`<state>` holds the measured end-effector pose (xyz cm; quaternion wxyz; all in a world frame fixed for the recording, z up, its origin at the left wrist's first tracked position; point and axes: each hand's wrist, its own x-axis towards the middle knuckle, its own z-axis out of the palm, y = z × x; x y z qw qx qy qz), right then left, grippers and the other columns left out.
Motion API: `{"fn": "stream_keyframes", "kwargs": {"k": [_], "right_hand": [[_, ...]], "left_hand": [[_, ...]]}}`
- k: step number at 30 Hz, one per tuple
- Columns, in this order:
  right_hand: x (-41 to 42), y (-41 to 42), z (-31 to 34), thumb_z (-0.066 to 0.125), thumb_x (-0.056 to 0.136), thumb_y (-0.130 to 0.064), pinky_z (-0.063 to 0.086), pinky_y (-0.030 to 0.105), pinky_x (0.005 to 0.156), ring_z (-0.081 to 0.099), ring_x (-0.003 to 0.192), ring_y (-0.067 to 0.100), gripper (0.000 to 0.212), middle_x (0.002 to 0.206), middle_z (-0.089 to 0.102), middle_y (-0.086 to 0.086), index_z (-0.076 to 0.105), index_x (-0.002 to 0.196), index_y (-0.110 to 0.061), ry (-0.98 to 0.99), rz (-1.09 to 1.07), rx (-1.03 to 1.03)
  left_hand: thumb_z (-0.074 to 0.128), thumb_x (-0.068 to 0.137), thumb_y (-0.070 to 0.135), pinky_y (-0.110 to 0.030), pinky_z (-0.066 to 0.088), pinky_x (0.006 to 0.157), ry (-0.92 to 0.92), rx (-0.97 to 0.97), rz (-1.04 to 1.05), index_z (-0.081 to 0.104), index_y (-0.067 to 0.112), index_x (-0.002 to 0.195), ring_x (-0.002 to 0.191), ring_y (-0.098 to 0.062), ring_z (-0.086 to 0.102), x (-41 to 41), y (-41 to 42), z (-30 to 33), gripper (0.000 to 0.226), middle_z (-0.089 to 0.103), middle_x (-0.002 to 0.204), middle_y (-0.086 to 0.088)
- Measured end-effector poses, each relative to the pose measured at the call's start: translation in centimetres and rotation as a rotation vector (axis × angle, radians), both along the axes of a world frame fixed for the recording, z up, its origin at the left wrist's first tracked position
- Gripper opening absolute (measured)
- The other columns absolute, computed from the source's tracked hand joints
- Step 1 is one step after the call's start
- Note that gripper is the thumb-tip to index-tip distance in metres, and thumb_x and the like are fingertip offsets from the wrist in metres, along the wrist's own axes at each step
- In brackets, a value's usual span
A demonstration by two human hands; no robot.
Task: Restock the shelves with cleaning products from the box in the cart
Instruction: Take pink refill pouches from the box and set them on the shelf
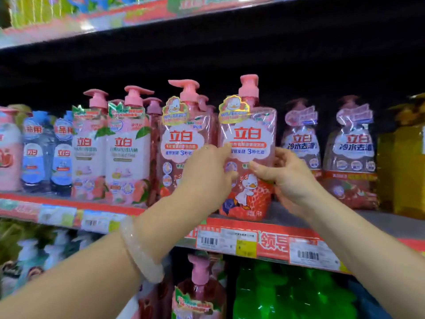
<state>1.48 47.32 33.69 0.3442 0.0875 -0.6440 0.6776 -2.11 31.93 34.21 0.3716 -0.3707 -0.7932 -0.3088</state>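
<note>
Red pump bottle (247,157) with a pink dispenser head and a cartoon duck on its label stands upright at the front edge of the middle shelf (287,221), held between both hands. The left hand (207,178) wraps the bottle's left side, fingers curled round the front of the label, a ring showing on one finger. The right hand (287,178) grips the right side, thumb pressed across the front just below the white label panel and fingers curled behind. A pale bangle (140,249) sits on the left forearm.

Just beyond the left hand stands a matching red bottle (181,143), close beside the held one. Further out on that side are two white-and-pink pump bottles (110,155), then blue bottles (48,153). Past the right hand, set further back on the shelf, are two plastic-wrapped red bottles (331,148), well apart from the held bottle, and beyond them a yellow container (404,169) at the frame's edge.

Below the wrists, the shelf's front strip carries red price tags (271,244) with barcodes. Under that, another pink-pump bottle (200,288) and green bottles (287,293) fill the lower shelf. Above the hands, an upper shelf edge (138,19) appears, blurred.
</note>
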Motion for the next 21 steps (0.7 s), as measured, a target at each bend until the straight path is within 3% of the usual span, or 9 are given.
{"fn": "stream_keyframes", "kwargs": {"k": [3, 5, 7, 10, 12, 16, 21], "right_hand": [[-0.3, 0.0, -0.6, 0.084, 0.046, -0.013, 0.053, 0.035, 0.084, 0.064, 0.104, 0.022, 0.087, 0.115, 0.064, 0.011, 0.048, 0.124, -0.006, 0.0, 0.0, 0.064], [-0.1, 0.1, -0.8, 0.081, 0.043, -0.023, 0.053, 0.035, 0.084, 0.065, 0.104, 0.021, 0.091, 0.116, 0.064, 0.009, 0.047, 0.127, -0.01, -0.014, 0.003, 0.102], [0.3, 0.1, -0.9, 0.081, 0.041, -0.031, 0.054, 0.034, 0.082, 0.066, 0.104, 0.021, 0.098, 0.12, 0.063, 0.008, 0.045, 0.131, -0.015, -0.042, -0.012, 0.154], [0.8, 0.0, -1.1, 0.08, 0.044, -0.028, 0.056, 0.024, 0.068, 0.066, 0.101, 0.017, 0.095, 0.118, 0.063, 0.003, 0.043, 0.132, -0.024, -0.085, -0.025, 0.215], [1.0, -0.1, -1.2, 0.079, 0.042, -0.027, 0.054, 0.024, 0.063, 0.066, 0.099, 0.017, 0.096, 0.115, 0.063, 0.0, 0.043, 0.131, -0.03, -0.118, 0.004, 0.205], [0.8, -0.3, -1.3, 0.08, 0.04, -0.031, 0.055, 0.033, 0.071, 0.065, 0.102, 0.019, 0.099, 0.117, 0.063, -0.002, 0.043, 0.131, -0.032, -0.146, -0.004, 0.204], [0.7, -0.7, -1.3, 0.079, 0.042, -0.027, 0.056, 0.035, 0.073, 0.064, 0.104, 0.02, 0.101, 0.118, 0.062, 0.001, 0.04, 0.135, -0.03, -0.149, -0.029, 0.183]], "left_hand": [[0.063, 0.082, 0.03, -0.028, 0.042, 0.093, 0.275, 0.131, -0.033, 0.069, 0.01, 0.112, 0.1, -0.02, 0.056, -1.4, -1.9, -1.9, 0.037, 0.065, 0.106, -0.006], [0.064, 0.074, 0.037, -0.017, 0.037, 0.087, 0.365, 0.288, -0.024, 0.072, 0.008, 0.101, 0.093, -0.017, 0.052, -3.1, -3.3, -3.4, 0.041, 0.064, 0.094, -0.004], [0.075, 0.065, 0.046, -0.011, 0.033, 0.093, 0.137, 0.395, -0.041, 0.061, 0.012, 0.121, 0.105, -0.016, 0.05, -4.4, -4.6, -4.2, 0.066, 0.053, 0.109, 0.0], [0.079, 0.045, 0.065, -0.027, 0.041, 0.105, -0.181, 0.426, -0.089, 0.041, 0.026, 0.136, 0.119, -0.008, 0.051, -6.3, -6.1, -4.7, 0.106, 0.047, 0.129, 0.008], [0.083, 0.046, 0.059, -0.022, 0.049, 0.095, -0.274, 0.416, -0.223, 0.041, 0.032, 0.133, 0.108, 0.003, 0.059, -6.7, -6.3, -4.6, 0.1, 0.058, 0.121, 0.018], [0.077, 0.041, 0.059, -0.033, 0.052, 0.094, -0.317, 0.442, -0.328, 0.037, 0.038, 0.139, 0.105, 0.001, 0.062, -6.8, -6.3, -4.8, 0.108, 0.061, 0.122, 0.02], [0.075, 0.044, 0.055, -0.014, 0.049, 0.081, -0.295, 0.434, -0.349, 0.038, 0.039, 0.138, 0.098, 0.005, 0.061, -6.7, -6.5, -4.6, 0.103, 0.06, 0.117, 0.02]]}}
